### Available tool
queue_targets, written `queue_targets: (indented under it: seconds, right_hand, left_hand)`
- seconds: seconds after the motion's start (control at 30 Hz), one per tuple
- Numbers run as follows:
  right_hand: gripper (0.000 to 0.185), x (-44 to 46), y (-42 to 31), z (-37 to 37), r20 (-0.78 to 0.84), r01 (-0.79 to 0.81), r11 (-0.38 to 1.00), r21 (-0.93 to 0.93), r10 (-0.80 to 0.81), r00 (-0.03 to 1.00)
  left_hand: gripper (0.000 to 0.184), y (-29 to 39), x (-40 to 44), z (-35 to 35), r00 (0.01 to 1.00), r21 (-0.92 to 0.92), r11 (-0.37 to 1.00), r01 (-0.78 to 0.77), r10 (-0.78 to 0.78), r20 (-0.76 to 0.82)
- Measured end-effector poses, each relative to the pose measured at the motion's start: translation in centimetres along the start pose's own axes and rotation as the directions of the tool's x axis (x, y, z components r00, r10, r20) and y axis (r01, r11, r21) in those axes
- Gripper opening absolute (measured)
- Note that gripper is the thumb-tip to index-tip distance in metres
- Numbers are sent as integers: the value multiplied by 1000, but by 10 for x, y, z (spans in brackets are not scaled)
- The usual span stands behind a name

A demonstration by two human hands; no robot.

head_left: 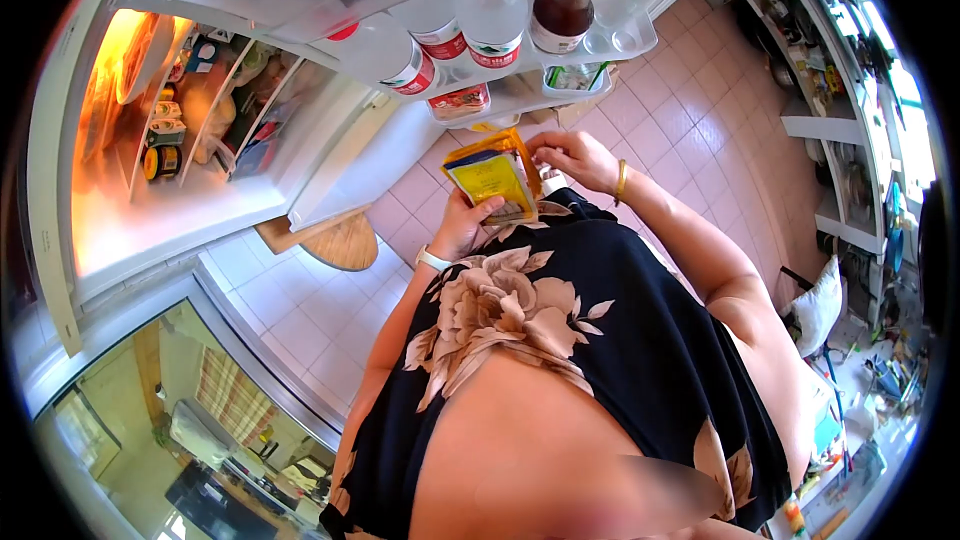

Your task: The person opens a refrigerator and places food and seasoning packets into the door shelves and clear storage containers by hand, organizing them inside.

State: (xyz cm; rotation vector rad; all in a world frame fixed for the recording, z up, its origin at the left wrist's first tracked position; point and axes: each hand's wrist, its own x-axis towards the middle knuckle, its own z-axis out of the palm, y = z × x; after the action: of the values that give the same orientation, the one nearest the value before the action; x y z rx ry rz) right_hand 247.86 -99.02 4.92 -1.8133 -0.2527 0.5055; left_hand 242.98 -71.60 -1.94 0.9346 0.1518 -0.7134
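My left hand (pixel 466 223) holds a yellow packet (pixel 490 183), its thumb lying across the front and the fingers behind it. An orange-edged part of the packaging shows around and above the yellow face. My right hand (pixel 578 158) is at the packet's right edge, with thumb and fingers pinched together there on the orange edge. Just beyond both hands are the refrigerator door shelves, with red-capped bottles (pixel 491 22), a bottle of dark liquid (pixel 563 15) and a red-labelled pack (pixel 460 102) on the lower shelf.
The open refrigerator (pixel 180 200) is at the left, with jars (pixel 162 162) and bags on its shelves. A round wooden board (pixel 342 241) lies low beside it. Shelving (pixel 835 130) with kitchenware and a white bag (pixel 817 308) stand at the right.
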Motion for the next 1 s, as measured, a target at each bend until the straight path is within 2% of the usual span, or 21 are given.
queue_targets:
  seconds: [0.03, 0.07, 0.13, 0.17, 0.2, 0.23, 0.27, 0.33, 0.37, 0.4, 0.47, 0.5, 0.6, 0.7, 0.73, 0.8, 0.87, 0.93, 0.97, 1.0]
  right_hand:
    - [23, 11, 7, 3, -82, 73, 987, -142, -85, 993]
    - [23, 25, 11, 7, -75, 77, 987, -144, -88, 993]
    - [20, 55, 17, 15, -157, 91, 908, -410, -168, 973]
    - [20, 73, 26, 22, -150, 99, 907, -410, -174, 973]
    - [20, 89, 33, 31, -129, 201, 812, -548, -320, 939]
    - [21, 104, 40, 39, -87, 286, 685, -670, -456, 886]
    - [21, 117, 38, 48, -82, 295, 685, -667, -460, 884]
    - [23, 138, 33, 61, -39, 87, 630, -772, -183, 982]
    - [26, 149, 35, 65, -10, 123, 551, -825, -231, 973]
    - [26, 158, 38, 67, -8, 127, 548, -827, -236, 972]
    - [28, 170, 38, 70, 81, 89, 335, -938, -38, 996]
    - [28, 175, 40, 69, 84, 94, 331, -939, -43, 996]
    - [28, 183, 64, 74, 148, 115, 301, -947, 91, 985]
    - [23, 172, 79, 69, 65, 121, 301, -946, -190, 980]
    - [23, 166, 81, 68, 64, 120, 296, -948, -194, 979]
    - [22, 164, 93, 59, -67, 77, 475, -877, -280, 958]
    - [26, 183, 145, 63, -34, 64, 466, -883, -199, 979]
    - [28, 184, 129, 66, -87, -41, 473, -880, -77, 993]
    - [29, 183, 118, 65, -111, -64, 504, -862, -63, 992]
    - [29, 180, 106, 63, -131, -86, 535, -840, -47, 990]
  left_hand:
    - [56, -3, -1, -9, 995, 181, 980, -79, 89, -48]
    - [53, -3, -3, -16, 980, 358, 923, -144, 184, -80]
    - [52, 2, -11, -17, 968, 364, 911, -195, 239, -77]
    - [51, 3, -16, -18, 957, 384, 898, -214, 270, -100]
    - [50, 5, -23, -18, 946, 405, 886, -227, 300, -126]
    - [48, 9, -30, -20, 959, 445, 879, -168, 251, -134]
    - [48, 10, -36, -21, 956, 448, 878, -169, 256, -141]
    - [47, 8, -48, -22, 964, 420, 903, -89, 184, -190]
    - [47, 6, -53, -22, 955, 406, 909, -90, 194, -223]
    - [47, 3, -57, -21, 954, 407, 908, -96, 200, -223]
    - [48, -3, -65, -19, 934, 293, 947, -129, 215, -284]
    - [49, -5, -67, -20, 932, 291, 948, -131, 218, -290]
    - [49, -8, -74, -26, 923, 295, 943, -155, 244, -296]
    - [51, -6, -82, -29, 908, 312, 945, -102, 216, -358]
    - [51, -8, -84, -31, 908, 313, 943, -108, 222, -354]
    - [53, -13, -79, -41, 904, 335, 928, -162, 275, -327]
    - [56, -10, -69, -44, 933, 351, 924, -153, 252, -256]
    - [59, 10, -54, -28, 949, 371, 902, -222, 288, -132]
    - [59, 5, -37, -41, 943, 420, 862, -283, 330, -43]
    - [59, 14, -26, -40, 940, 427, 854, -297, 340, -26]
